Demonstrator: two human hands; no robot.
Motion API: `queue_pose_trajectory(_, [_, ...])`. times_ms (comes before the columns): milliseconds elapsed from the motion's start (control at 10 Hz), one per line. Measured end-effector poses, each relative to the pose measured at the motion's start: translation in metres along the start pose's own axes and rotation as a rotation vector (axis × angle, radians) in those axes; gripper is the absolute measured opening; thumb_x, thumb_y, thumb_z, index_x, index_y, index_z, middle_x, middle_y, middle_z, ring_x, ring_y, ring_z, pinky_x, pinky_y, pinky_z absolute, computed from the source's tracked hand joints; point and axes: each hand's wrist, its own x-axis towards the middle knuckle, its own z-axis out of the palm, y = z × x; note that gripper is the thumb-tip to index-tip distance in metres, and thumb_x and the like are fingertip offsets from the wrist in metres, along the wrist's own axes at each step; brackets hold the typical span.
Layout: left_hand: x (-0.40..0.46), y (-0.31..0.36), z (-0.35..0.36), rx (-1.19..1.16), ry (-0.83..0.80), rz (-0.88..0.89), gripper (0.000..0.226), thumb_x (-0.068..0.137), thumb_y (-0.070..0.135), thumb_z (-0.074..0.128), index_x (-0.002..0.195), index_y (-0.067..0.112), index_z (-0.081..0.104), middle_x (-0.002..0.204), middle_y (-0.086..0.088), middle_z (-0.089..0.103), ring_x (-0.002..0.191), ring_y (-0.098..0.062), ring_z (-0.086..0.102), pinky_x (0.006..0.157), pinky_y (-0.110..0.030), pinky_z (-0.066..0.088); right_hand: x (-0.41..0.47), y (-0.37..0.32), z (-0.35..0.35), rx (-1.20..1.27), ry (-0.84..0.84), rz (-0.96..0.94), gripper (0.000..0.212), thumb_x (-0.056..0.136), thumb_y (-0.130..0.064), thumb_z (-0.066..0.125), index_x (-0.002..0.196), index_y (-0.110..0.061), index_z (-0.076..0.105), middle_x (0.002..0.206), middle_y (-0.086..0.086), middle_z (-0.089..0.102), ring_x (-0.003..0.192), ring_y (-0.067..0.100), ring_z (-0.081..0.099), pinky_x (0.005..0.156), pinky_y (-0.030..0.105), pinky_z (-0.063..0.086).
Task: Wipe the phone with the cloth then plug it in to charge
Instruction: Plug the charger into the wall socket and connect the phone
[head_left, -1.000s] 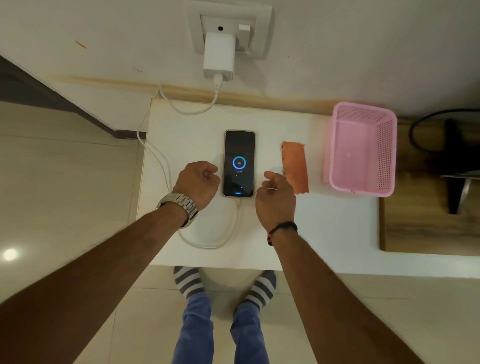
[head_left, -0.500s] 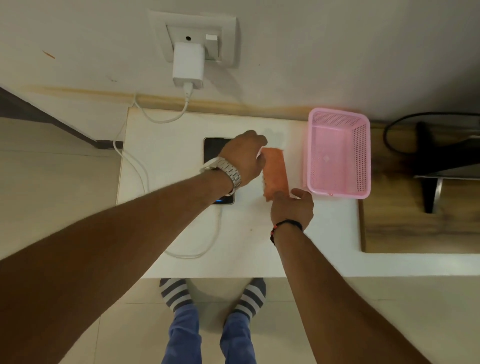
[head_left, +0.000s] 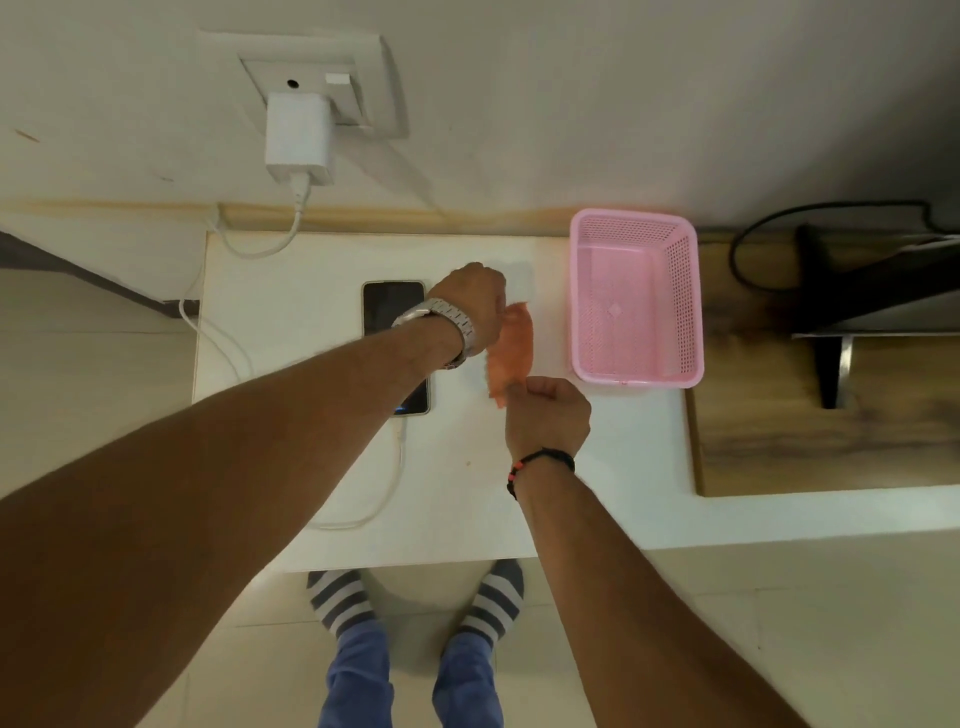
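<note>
A black phone (head_left: 382, 312) lies face up on the white table (head_left: 291, 291), partly hidden under my left forearm. A white cable (head_left: 387, 488) runs from its near end, loops over the table and goes up to the white charger (head_left: 297, 136) in the wall socket. The orange cloth (head_left: 511, 345) is held between both hands, to the right of the phone. My left hand (head_left: 475, 299) grips its far end and my right hand (head_left: 548, 410) pinches its near end.
A pink plastic basket (head_left: 685, 306) stands at the table's right side, with nothing inside. Beyond it lies a wooden surface (head_left: 810, 441) with a dark stand and black cord. My feet in striped socks are below the table's front edge.
Both hands left the phone's sides and moved right to the cloth. My left arm now crosses over the phone. The cloth has been taken hold of at both ends.
</note>
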Motion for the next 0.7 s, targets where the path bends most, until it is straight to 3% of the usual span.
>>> queue_pose_trajectory(100, [-0.003, 0.003, -0.012, -0.208, 0.012, -0.072, 0.008, 0.088, 0.028, 0.071, 0.091, 0.021, 0.067, 0.098, 0.003, 0.065, 0.089, -0.018, 0.063, 0.074, -0.030, 0.051, -0.006, -0.002, -0.013, 0.083, -0.041, -0.053, 0.012, 0.069, -0.016, 0.074, 0.078, -0.019, 0.067, 0.070, 0.003, 0.073, 0.068, 0.019, 0.070, 0.064, 0.028, 0.056])
queue_pose_trajectory(200, [-0.005, 0.013, -0.030, -0.381, 0.047, -0.108, 0.014, 0.080, 0.025, 0.077, 0.089, 0.023, 0.067, 0.088, 0.007, 0.063, 0.078, -0.013, 0.062, 0.061, -0.023, 0.044, -0.006, -0.011, -0.034, 0.142, -0.052, -0.141, 0.015, 0.068, -0.016, 0.077, 0.075, -0.017, 0.064, 0.073, 0.009, 0.072, 0.073, 0.030, 0.070, 0.072, 0.042, 0.060])
queue_pose_trajectory(300, [-0.002, 0.042, -0.047, -0.495, 0.061, -0.046, 0.017, 0.077, 0.019, 0.080, 0.091, 0.018, 0.071, 0.080, 0.004, 0.063, 0.067, -0.013, 0.060, 0.057, -0.021, 0.045, 0.003, -0.025, -0.059, 0.197, -0.034, -0.157, 0.017, 0.068, -0.016, 0.080, 0.074, -0.017, 0.064, 0.078, 0.009, 0.071, 0.079, 0.034, 0.071, 0.075, 0.052, 0.059])
queue_pose_trajectory(400, [0.012, 0.078, -0.058, -0.497, 0.058, 0.039, 0.017, 0.076, 0.008, 0.078, 0.091, 0.015, 0.072, 0.076, 0.007, 0.060, 0.065, -0.013, 0.059, 0.055, -0.019, 0.045, 0.020, -0.041, -0.081, 0.237, 0.021, -0.114, 0.017, 0.066, -0.016, 0.082, 0.072, -0.016, 0.066, 0.076, 0.012, 0.072, 0.077, 0.036, 0.070, 0.074, 0.054, 0.060])
queue_pose_trajectory(500, [0.028, 0.107, -0.061, -0.468, 0.090, 0.083, 0.017, 0.076, 0.010, 0.081, 0.085, 0.020, 0.071, 0.079, 0.009, 0.061, 0.069, -0.011, 0.059, 0.055, -0.016, 0.041, 0.040, -0.056, -0.095, 0.262, 0.063, -0.060, 0.018, 0.065, -0.011, 0.083, 0.069, -0.016, 0.066, 0.067, 0.002, 0.071, 0.071, 0.033, 0.070, 0.073, 0.052, 0.061])
queue_pose_trajectory(600, [0.046, 0.125, -0.058, -0.362, 0.092, 0.112, 0.029, 0.076, 0.017, 0.084, 0.102, 0.021, 0.071, 0.106, 0.004, 0.064, 0.090, -0.015, 0.062, 0.065, -0.016, 0.043, 0.060, -0.065, -0.099, 0.255, 0.039, 0.000, 0.018, 0.064, -0.010, 0.082, 0.073, -0.016, 0.067, 0.067, -0.008, 0.071, 0.076, 0.029, 0.072, 0.076, 0.049, 0.062])
queue_pose_trajectory(700, [0.049, 0.124, -0.056, -0.195, 0.129, 0.124, 0.053, 0.075, 0.022, 0.087, 0.123, 0.018, 0.065, 0.125, -0.005, 0.063, 0.107, -0.021, 0.062, 0.084, -0.026, 0.051, 0.070, -0.066, -0.101, 0.136, 0.054, 0.026, 0.033, 0.063, -0.021, 0.085, 0.090, -0.018, 0.067, 0.088, -0.005, 0.070, 0.086, 0.026, 0.070, 0.081, 0.042, 0.061])
